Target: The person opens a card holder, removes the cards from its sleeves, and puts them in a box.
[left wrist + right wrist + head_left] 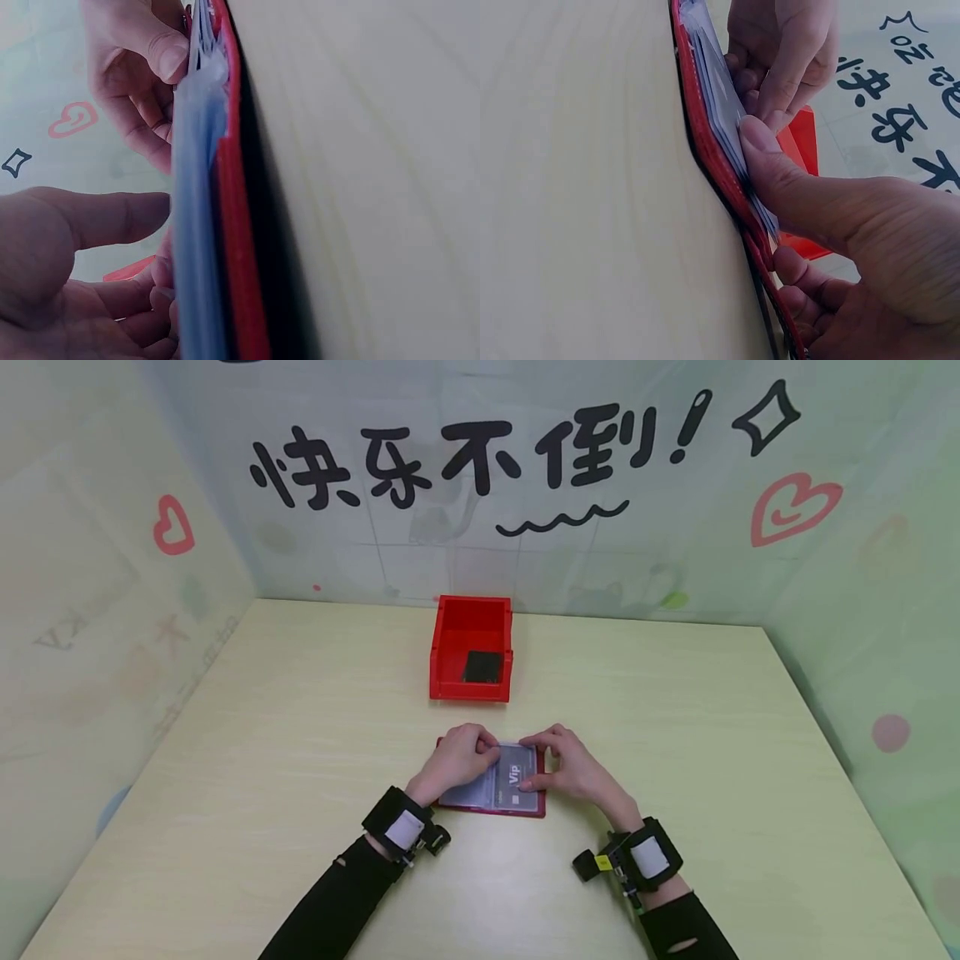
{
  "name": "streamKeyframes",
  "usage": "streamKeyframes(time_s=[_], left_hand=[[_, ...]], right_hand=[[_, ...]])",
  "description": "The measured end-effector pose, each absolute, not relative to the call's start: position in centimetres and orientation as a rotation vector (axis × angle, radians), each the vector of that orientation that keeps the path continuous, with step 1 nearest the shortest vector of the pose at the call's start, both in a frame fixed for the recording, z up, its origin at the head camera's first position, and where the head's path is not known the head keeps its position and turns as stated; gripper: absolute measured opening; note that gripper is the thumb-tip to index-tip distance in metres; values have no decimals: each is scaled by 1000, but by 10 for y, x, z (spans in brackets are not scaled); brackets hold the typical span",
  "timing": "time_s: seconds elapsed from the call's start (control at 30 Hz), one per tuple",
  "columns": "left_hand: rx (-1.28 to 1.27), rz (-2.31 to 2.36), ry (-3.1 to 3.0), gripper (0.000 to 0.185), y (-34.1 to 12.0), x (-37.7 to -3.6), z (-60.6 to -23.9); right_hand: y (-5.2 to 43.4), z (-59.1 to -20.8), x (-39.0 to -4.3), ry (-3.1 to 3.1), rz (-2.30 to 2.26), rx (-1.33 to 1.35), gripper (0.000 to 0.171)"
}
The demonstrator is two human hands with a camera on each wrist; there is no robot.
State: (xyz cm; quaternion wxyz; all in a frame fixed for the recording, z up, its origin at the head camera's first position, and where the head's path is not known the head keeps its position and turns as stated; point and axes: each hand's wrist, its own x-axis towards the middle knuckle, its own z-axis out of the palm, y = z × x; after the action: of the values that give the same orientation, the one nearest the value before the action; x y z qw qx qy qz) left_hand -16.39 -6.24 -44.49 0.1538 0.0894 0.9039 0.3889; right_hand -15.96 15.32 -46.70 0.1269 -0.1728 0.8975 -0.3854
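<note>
A card holder (pixel 467 797) with a red cover and clear plastic sleeves lies opened on the table. In its right-hand sleeve page shows a grey card (pixel 507 795) printed "Vip". My left hand (pixel 460 758) is over the left page, its thumb and bent fingers pinching at the top of the pages near the middle. Whether they hold card or sleeve is hidden. With my right hand (pixel 572 768) I grip the right side, the thumb (pixel 761 135) on the card's face and other fingers at the cover's edge. Layered sleeves (pixel 199 225) stand above the red cover in the left wrist view.
Behind the card holder stands a red bin (pixel 469 692) with a dark flat item (pixel 482 667) inside, near its front. The pale wooden table (pixel 225 760) meets printed backdrop walls (pixel 420 560) at the back and sides.
</note>
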Motion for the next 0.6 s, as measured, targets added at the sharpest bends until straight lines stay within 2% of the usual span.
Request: streamKeyframes(time_s=[0.6], left_hand=[[310, 1082, 2579, 21, -66, -164, -447]], right_hand=[[152, -466, -159, 2623, -1108, -490, 61]])
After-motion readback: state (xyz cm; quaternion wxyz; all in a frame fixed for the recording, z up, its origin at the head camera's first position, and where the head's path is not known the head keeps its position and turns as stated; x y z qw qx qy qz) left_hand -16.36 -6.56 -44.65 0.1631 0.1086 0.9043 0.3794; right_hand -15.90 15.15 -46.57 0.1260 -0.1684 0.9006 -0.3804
